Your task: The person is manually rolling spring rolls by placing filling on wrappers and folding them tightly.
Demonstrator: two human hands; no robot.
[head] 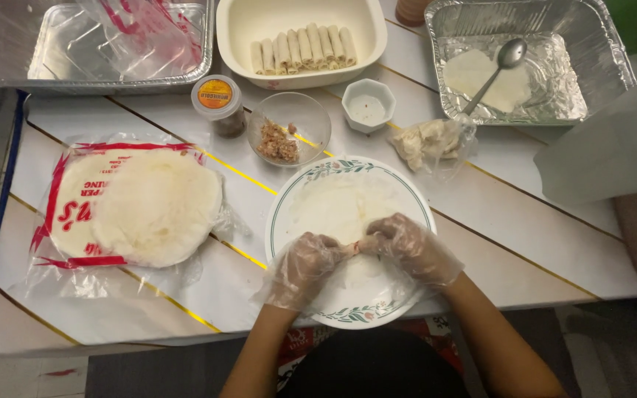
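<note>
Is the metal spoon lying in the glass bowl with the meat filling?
No, the metal spoon lies in the foil tray at the upper right, apart from the glass bowl.

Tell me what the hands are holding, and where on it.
Both gloved hands, left hand and right hand, pinch a thin wrapper over the plate, gripping its near edge around filling.

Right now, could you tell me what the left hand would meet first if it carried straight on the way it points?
The left hand points rightwards across the plate; it would first meet the right hand, already fingertip to fingertip on the wrapper between them.
</note>
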